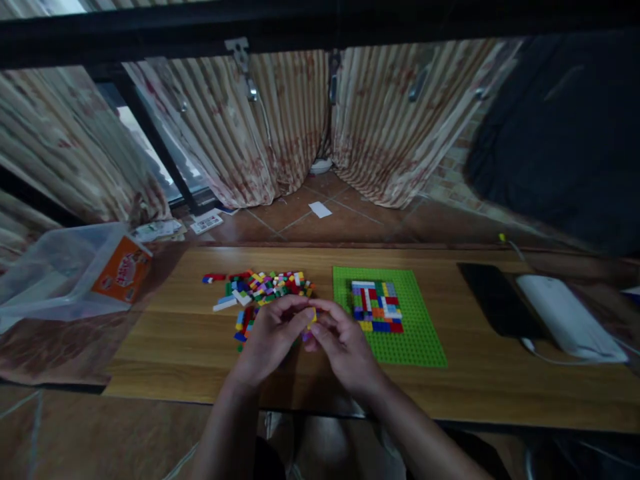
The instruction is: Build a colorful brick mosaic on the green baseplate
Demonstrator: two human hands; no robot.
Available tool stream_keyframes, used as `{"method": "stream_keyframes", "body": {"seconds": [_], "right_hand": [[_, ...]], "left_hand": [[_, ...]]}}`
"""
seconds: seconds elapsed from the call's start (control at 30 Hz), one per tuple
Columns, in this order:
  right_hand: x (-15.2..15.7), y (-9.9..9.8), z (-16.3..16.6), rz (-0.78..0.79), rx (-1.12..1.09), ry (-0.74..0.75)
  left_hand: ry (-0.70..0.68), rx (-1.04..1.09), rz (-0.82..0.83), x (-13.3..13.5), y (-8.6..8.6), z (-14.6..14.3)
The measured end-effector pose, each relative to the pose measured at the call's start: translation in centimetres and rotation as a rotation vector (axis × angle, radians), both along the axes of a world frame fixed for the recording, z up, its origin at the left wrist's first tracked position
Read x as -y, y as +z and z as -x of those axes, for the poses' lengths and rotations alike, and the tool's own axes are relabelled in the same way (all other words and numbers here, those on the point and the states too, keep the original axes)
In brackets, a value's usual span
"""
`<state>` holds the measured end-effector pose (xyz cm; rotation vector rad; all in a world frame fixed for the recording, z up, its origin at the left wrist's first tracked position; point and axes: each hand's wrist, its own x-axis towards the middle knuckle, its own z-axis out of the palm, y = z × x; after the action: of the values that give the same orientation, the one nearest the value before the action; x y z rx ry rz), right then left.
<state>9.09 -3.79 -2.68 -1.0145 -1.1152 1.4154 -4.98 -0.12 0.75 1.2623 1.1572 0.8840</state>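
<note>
The wood-grain bench spans the work area, its near edge just in front of the person's legs.

Held parts: the left hand and the right hand meet above the near middle of the bench. The left grip is closed, its thumb pinching a yellow toy brick. The right grip is closed on the same cluster, with its thumb against a purple toy brick just below the yellow one. Whether the two bricks are joined cannot be told; the fingers cover them.

Assembly status: to the right of the hands lies a green studded baseplate, flat on the bench. It carries a compact, multicoloured brick panel, set toward the plate's far left part. The panel appears well advanced, judging by its closely packed rows. Bare studs remain along the right and near sides; their intended coverage cannot be determined.

Remaining stock: a heap of loose bricks lies beyond and left of the hands, unassembled as far as visible. By appearance, ample stock remains.

Surroundings: a clear plastic bin stands left of the bench. Beyond are the tiled floor and patterned curtains.
</note>
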Motion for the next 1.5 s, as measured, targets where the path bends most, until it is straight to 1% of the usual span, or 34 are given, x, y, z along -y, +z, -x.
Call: {"method": "stream_keyframes", "body": {"seconds": [0.03,0.1,0.2,0.3,0.43,0.5,0.57,0.7,0.77,0.93,1.0,1.1,1.2,1.3,1.4,1.5], "right_hand": [[0.1,0.0,0.0,-0.019,0.014,0.006],[0.2,0.1,0.0,-0.056,0.079,-0.005],[0.3,0.1,-0.4,-0.115,0.269,-0.092],[0.2,0.3,-1.0,-0.133,0.421,-0.191],[0.2,0.8,-2.7,-0.184,0.535,-0.246],[0.4,1.1,-4.1,-0.244,0.593,-0.246],[0.8,1.3,-5.6,-0.28,0.658,-0.214],[1.6,1.3,-9.1,-0.332,0.767,-0.174],[1.8,1.0,-11.2,-0.31,0.818,-0.198],[1.7,0.5,-17.3,-0.185,0.921,-0.392],[1.8,0.3,-18.7,-0.158,0.93,-0.382],[2.1,0.2,-19.0,-0.138,0.913,-0.302],[2.1,0.1,-17.9,-0.153,0.876,-0.216],[1.7,0.0,-16.7,-0.181,0.843,-0.155],[1.4,-0.1,-16.1,-0.197,0.861,-0.152],[1.3,-0.3,-15.9,-0.197,0.882,-0.173]], "left_hand": [[-0.005,0.028,0.035,0.1,0.1,-0.1],[0.044,0.071,0.084,0.1,-0.1,-0.3],[0.135,0.098,0.116,0.1,-0.5,-1.0],[0.136,0.108,0.116,0.2,-0.8,-2.1],[0.133,0.075,0.09,0.4,-0.8,-3.7],[0.1,0.049,0.055,0.7,-0.9,-4.4],[0.051,0.031,0.023,1.0,-1.1,-5.1],[-0.033,0.007,-0.025,1.8,-2.0,-6.7],[-0.038,-0.036,-0.077,1.9,-2.5,-7.2],[0.026,-0.202,-0.201,1.5,-3.0,-7.4],[0.017,-0.248,-0.232,1.5,-3.0,-7.5],[-0.001,-0.306,-0.285,1.7,-2.9,-8.1],[-0.002,-0.384,-0.345,2.0,-2.9,-8.9],[-0.035,-0.483,-0.433,2.3,-2.9,-9.4],[-0.074,-0.548,-0.528,2.5,-3.1,-9.7],[-0.067,-0.59,-0.601,2.5,-3.5,-9.8]]}}
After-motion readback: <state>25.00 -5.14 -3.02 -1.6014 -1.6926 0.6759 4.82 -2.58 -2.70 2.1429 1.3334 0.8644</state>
